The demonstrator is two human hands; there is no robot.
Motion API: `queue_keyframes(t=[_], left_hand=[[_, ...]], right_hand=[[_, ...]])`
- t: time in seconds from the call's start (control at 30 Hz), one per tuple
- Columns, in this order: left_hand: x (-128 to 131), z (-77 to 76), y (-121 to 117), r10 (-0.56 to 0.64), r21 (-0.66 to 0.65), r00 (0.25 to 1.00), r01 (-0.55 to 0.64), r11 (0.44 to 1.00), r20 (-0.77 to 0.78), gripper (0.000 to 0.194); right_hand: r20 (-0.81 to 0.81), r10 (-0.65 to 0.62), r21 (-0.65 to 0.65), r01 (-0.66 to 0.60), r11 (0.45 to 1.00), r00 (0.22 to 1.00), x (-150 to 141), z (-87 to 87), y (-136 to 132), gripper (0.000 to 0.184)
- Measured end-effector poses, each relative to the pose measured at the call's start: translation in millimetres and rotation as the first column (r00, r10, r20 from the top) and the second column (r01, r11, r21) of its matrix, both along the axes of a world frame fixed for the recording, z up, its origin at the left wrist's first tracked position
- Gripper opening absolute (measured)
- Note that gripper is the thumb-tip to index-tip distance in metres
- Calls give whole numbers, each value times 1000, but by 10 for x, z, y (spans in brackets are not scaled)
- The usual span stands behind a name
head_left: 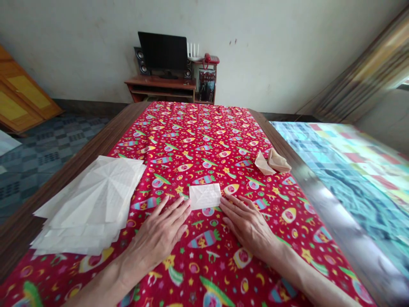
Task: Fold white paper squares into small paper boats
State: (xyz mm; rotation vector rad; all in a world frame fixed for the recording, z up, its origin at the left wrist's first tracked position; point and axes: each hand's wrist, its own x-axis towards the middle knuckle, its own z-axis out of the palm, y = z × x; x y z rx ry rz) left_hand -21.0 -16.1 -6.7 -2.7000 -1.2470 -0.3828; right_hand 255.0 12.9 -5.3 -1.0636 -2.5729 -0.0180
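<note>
A small folded rectangle of white paper [205, 196] lies flat on the red patterned cloth [204, 147], with faint creases across it. My left hand [165, 225] rests palm down at its left end, fingers stretched out and fingertips at the paper's edge. On the opposite side my right hand [247, 219] lies flat too, its fingertips touching or very near the right edge. Neither hand grips anything. To the left sits a stack of creased white paper sheets [92, 200]. Two folded paper pieces [272, 162] stand on the cloth at the right.
The cloth covers a long brown wooden table [105, 132]. Beyond its far end stands a desk [159, 84] with a monitor [163, 52], speakers and a red telephone [211, 59]. A bed with a colourful cover [345, 170] is at the right, an orange cabinet [24, 94] at the left.
</note>
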Motion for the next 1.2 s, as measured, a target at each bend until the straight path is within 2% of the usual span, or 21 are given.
queue_keyframes(t=[0.07, 0.13, 0.2, 0.33, 0.43, 0.53, 0.67, 0.83, 0.97, 1.07, 1.13, 1.2], left_hand=[[41, -13, 5, 11, 17, 999, -12, 1000, 48, 36], [84, -27, 12, 18, 30, 996, -21, 999, 87, 34], [106, -44, 15, 17, 35, 995, -20, 999, 94, 34], [84, -89, 11, -3, 40, 996, 0, 999, 85, 36], [61, -111, 13, -11, 36, 997, 8, 999, 83, 36], [57, -108, 19, -10, 30, 996, 7, 1000, 83, 38], [66, -100, 15, -9, 32, 997, 6, 999, 76, 40], [67, -80, 27, -16, 28, 996, 14, 1000, 84, 38], [34, 87, 154, 4, 77, 988, -16, 997, 152, 42], [29, 305, 292, 44, 165, 970, -85, 983, 238, 52], [64, 429, 357, 42, 222, 965, -102, 970, 260, 58], [130, 493, 379, 14, 240, 973, -70, 968, 231, 60]], right_hand=[[-102, -43, 17, 45, 999, 994, -51, 5, 61, 25], [-166, -131, -19, 129, 991, 977, -108, 15, 137, 20], [-175, -228, -80, 217, 973, 958, -156, 14, 212, 17], [-174, -318, -198, 283, 938, 932, -232, -23, 315, 17], [-190, -413, -322, 341, 884, 891, -281, -30, 336, 14], [-263, -470, -431, 334, 838, 842, -304, -11, 322, 9], [-396, -436, -419, 263, 869, 808, -285, -19, 275, 3], [-451, -396, -441, 186, 878, 800, -253, -67, 258, 7], [-547, -378, -319, 231, 919, 747, -231, 13, 328, 10], [-653, -273, -142, 239, 960, 706, -212, 141, 369, 10], [-641, -161, -31, 184, 982, 751, -207, 202, 353, 7], [-555, -70, 32, 105, 994, 829, -215, 210, 297, 7]])
